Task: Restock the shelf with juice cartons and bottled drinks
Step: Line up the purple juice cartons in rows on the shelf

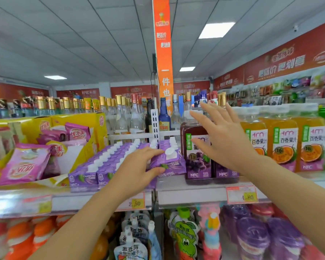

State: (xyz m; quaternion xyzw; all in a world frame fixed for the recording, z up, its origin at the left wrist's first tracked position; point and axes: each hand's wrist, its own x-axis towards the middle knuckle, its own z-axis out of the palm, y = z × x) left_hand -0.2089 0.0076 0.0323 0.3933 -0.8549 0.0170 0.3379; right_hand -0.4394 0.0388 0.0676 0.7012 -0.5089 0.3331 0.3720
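Note:
Rows of purple juice cartons [109,162] with white caps fill the top shelf [191,192] at centre. My left hand [137,169] grips the rightmost purple carton [169,160], fingers over its top and thumb under its front. It sits tilted at the right end of the rows. Right beside it stand dark grape juice bottles [197,160]. My right hand [223,136] hovers in front of them with fingers spread, holding nothing. Orange passion-fruit juice bottles [283,143] line the shelf further right.
Yellow display boxes with pink snack packets [24,164] stand at the left. Glass liquor bottles [120,113] line the back behind a white divider post [155,124]. Price tags [241,194] hang on the shelf edge. Drink pouches [184,235] and bottles fill the shelf below.

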